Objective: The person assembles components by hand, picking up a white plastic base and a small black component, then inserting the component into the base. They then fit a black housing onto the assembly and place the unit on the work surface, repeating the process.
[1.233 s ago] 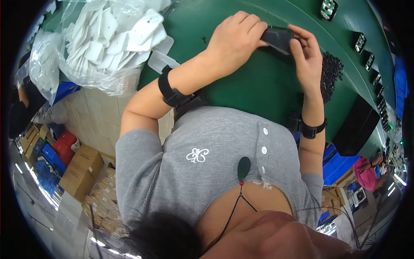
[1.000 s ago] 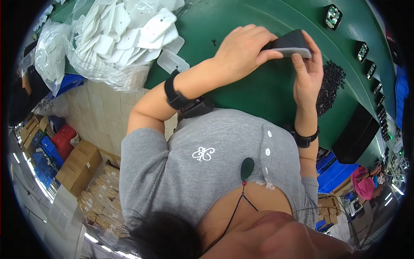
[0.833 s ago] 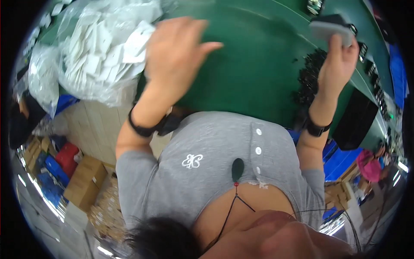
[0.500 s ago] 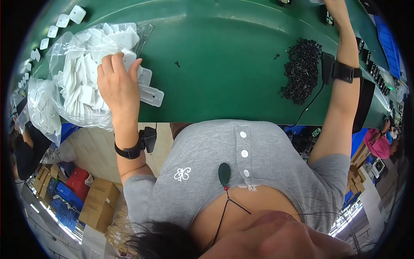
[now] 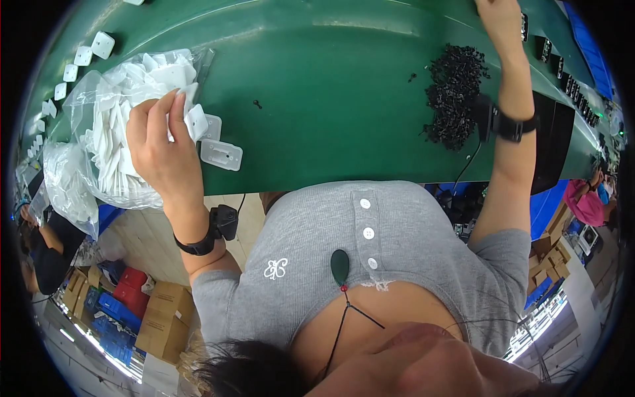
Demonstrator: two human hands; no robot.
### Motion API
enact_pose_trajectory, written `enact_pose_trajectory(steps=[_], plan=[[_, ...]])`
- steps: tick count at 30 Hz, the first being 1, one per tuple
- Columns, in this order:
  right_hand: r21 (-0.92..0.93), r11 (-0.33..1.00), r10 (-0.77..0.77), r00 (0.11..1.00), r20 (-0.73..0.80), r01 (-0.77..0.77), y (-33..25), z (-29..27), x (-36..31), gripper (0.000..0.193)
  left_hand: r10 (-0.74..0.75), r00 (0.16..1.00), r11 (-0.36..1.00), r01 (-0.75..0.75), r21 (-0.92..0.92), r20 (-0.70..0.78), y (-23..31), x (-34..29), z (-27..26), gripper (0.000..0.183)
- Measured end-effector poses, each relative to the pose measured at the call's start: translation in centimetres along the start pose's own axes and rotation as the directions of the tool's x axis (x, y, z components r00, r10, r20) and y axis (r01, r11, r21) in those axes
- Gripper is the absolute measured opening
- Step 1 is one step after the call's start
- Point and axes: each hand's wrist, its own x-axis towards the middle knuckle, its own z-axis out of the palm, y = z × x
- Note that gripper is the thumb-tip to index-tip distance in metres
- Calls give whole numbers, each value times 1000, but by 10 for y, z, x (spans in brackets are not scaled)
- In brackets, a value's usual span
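My left hand [image 5: 162, 142] is over an opened clear plastic bag [image 5: 79, 102] packed with white plastic covers [image 5: 116, 126]. Its thumb and fingertips are drawn together against the pile, and what lies between them cannot be made out. Beside the thumb, a small white cover [image 5: 196, 123] stands tilted. To its right, a white rectangular casing [image 5: 222, 154] lies hollow side up on the green table. At the far right, my right hand [image 5: 501, 23] reaches to the top edge of the view, its fingertips cut off, near a row of dark circuit boards [image 5: 543, 48].
A heap of small black parts [image 5: 456, 99] lies right of the middle, with single black pieces [image 5: 257, 104] apart from it. White square covers [image 5: 83, 55] line the far left. A black tray-like object [image 5: 554, 135] sits by my right forearm. Another clear bag [image 5: 66, 175] hangs at the left edge.
My left thumb has closed in toward the fingertips over the bag. My right hand has moved slightly farther away, its fingers leaving the view. The whole view has shifted a little.
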Motion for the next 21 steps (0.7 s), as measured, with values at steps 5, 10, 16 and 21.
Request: enact_pose_trajectory(steps=[5,10,16,21], plan=[[225,972,-128,957,261,69,-90,-18,-76,20,-266,944,670,328,-666,198,12,-17,13,14],[216,968,-198,915,352,127,-109,-11,-119,19,-51,851,412,495,-765,523,56,-22,41,31],[70,953,-294,848,442,294,-119,-4,-122,17,125,852,337,445,-829,508,87,-34,70,17],[306,952,-157,895,417,25,-131,-7,-122,17,125,857,330,438,-836,499,98,-36,74,9]])
